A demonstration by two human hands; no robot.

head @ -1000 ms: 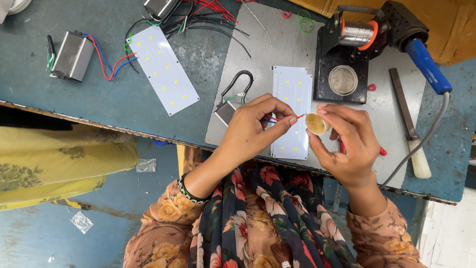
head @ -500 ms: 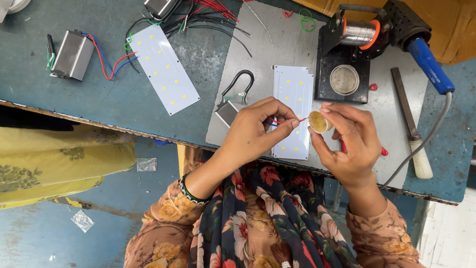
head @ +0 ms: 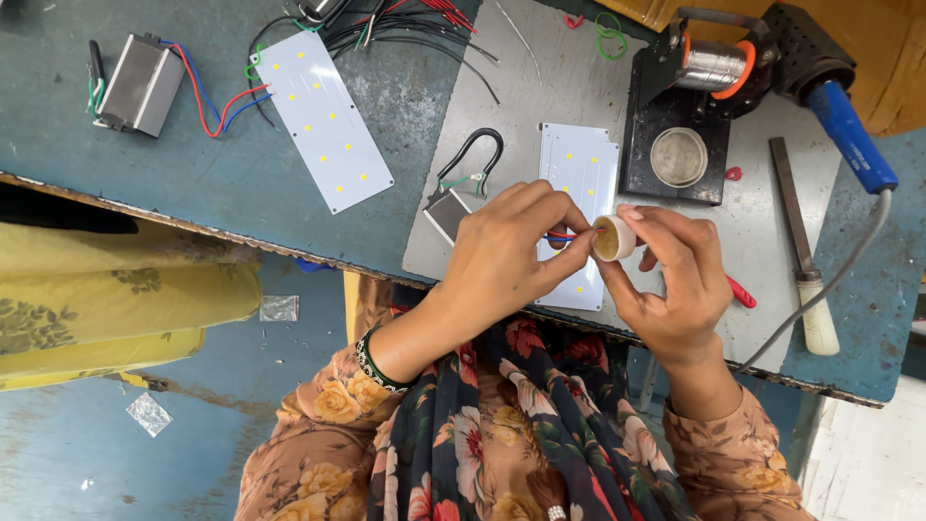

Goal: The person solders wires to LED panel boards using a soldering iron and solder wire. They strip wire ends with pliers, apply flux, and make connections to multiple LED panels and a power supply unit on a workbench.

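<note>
A: While the left hand (head: 506,256) pinches the thin red and blue wires (head: 561,234) between thumb and fingers, what is the right hand (head: 675,280) doing?

B: It is curled around a small round tub (head: 612,237), thumb and fingertips closed on its rim, open mouth turned toward the wire ends. The wire tips touch or sit just inside that mouth; I judge this to be the dipping step, and the next move calls for a steady, small push and a clean pull back.

A: Where does the tub sit relative to the left hand?

B: At about three o'clock of it, nearly touching its fingertips, above the near edge of the bench (head: 222,174).

A: And farther off?

B: Under the hands lies a white light board (head: 579,164); at one o'clock a black stand (head: 675,154) with a solder reel (head: 714,66), and a blue-handled iron (head: 849,135).
</note>
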